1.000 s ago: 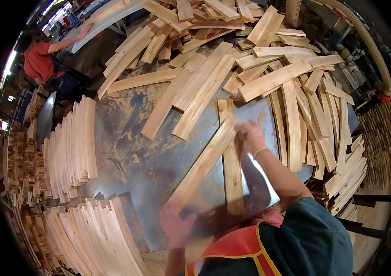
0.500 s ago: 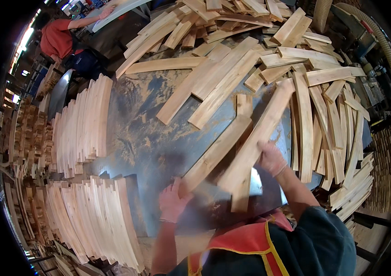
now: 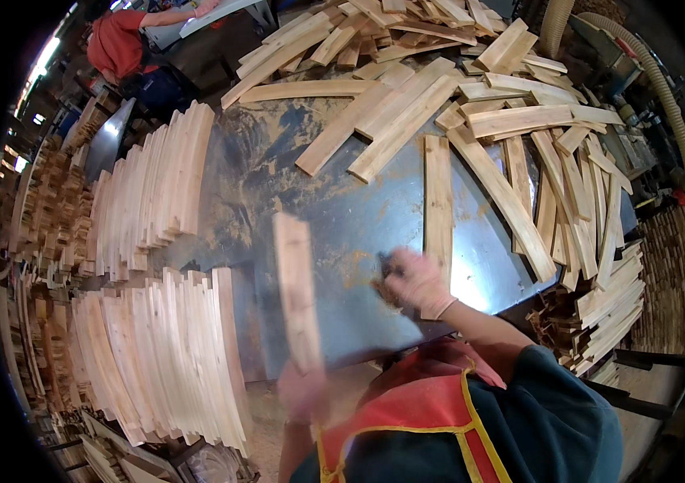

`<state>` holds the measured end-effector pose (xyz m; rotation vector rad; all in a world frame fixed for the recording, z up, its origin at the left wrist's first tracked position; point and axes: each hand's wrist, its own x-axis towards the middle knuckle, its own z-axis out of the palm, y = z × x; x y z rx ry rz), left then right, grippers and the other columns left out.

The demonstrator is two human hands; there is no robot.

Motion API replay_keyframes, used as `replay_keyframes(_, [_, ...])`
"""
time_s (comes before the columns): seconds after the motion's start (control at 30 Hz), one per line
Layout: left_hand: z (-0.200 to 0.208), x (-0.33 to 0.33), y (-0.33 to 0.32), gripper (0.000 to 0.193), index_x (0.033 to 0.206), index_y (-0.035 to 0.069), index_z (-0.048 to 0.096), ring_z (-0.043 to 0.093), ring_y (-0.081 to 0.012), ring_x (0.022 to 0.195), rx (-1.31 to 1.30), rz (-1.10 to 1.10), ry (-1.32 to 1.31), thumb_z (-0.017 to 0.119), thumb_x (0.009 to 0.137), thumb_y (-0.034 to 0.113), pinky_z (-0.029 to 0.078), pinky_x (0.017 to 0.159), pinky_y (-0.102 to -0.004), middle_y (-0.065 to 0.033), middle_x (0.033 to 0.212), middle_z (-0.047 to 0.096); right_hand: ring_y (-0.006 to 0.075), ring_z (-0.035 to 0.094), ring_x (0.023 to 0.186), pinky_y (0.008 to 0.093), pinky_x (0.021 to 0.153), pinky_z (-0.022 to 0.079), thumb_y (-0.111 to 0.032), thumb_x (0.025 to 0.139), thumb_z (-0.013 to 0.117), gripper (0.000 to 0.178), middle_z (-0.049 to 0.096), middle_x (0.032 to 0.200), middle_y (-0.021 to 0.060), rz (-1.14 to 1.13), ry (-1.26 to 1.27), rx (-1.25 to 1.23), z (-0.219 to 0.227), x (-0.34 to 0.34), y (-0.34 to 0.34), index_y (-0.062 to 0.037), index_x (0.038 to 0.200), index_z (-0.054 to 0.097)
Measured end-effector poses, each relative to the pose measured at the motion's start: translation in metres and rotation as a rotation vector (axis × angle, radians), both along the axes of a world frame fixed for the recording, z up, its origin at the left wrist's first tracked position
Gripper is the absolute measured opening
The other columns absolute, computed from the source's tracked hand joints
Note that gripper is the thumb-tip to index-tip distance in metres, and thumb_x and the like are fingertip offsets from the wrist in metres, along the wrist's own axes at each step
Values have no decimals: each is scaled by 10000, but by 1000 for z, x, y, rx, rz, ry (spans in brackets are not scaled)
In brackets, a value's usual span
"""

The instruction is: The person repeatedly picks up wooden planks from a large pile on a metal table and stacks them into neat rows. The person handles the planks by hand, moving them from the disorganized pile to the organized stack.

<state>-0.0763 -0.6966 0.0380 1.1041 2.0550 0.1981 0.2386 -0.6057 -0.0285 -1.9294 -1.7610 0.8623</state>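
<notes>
My left hand [image 3: 304, 390], blurred and wearing a pale glove, grips the near end of a wooden board [image 3: 295, 282]. That board points away from me, above the left part of the metal table [image 3: 254, 233], beside the near row of boards. My right hand [image 3: 419, 280], also in a pale glove, is low over the middle of the table. A dark patch lies at its fingers, which are smeared, so their closure is unclear. Just beyond this hand a single board [image 3: 438, 197] lies lengthwise. Farther right, another board [image 3: 503, 205] slants across the table.
Two rows of boards on edge, a near one [image 3: 161, 354] and a far one [image 3: 153, 185], line the left side. A loose heap of boards [image 3: 359, 40] covers the back and right. A hose [image 3: 668, 105] hangs at the right. A person in red [image 3: 117, 44] works far left.
My left hand has swung its board leftward, nearly lengthwise. My right hand has let go of its board and moved left and nearer. A board now slants across the right of the table.
</notes>
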Motion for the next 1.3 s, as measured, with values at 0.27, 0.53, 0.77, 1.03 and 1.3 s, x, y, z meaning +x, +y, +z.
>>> replay_keyframes(0.27, [-75, -175, -36, 760, 1588, 48, 410, 334, -391, 1552, 43, -270, 979, 613, 969, 441, 258, 1266, -537, -170, 1708, 315, 452, 603, 1187, 519, 984, 534, -438, 742, 818, 773, 482, 1400, 288, -254, -322, -174, -7, 12, -8, -80, 1355, 512])
replay_keyframes(0.53, [-66, -3, 36, 856, 1577, 55, 443, 374, -401, 1516, 373, -502, 432, 734, 894, 482, 294, 1247, -533, -213, 1623, 427, 435, 543, 1310, 518, 1069, 481, -220, 829, 716, 616, 579, 1390, 197, -155, -590, 512, -22, 153, 99, -91, 1408, 551])
replay_keyframes(0.77, [-86, 91, 99, 862, 1538, 72, 504, 522, -338, 1386, 158, -663, 413, 834, 820, 414, 445, 1128, -469, -159, 1504, 536, 396, 438, 1473, 535, 1188, 381, -173, 799, 730, 874, 512, 1554, 186, 53, -994, 105, 0, 236, 243, -194, 1600, 382])
replay_keyframes(1.03, [-64, 48, 64, 922, 1631, 78, 381, 628, -225, 1130, -13, 122, -995, 818, 834, 231, 542, 973, -366, -66, 1334, 618, 385, 646, 1190, 437, 1005, 520, -422, 836, 817, 1019, 661, 1310, 259, 182, 95, -224, 0, 188, 218, -132, 1670, 309])
replay_keyframes(1.3, [-50, 34, 47, 882, 1638, 44, 366, 662, -177, 987, 195, -1, -379, 792, 898, 267, 548, 891, -335, -104, 1121, 683, 206, 686, 792, 356, 705, 603, -436, 993, 686, 525, 693, 933, 103, -220, 1068, -547, -26, 38, 82, -39, 1325, 599])
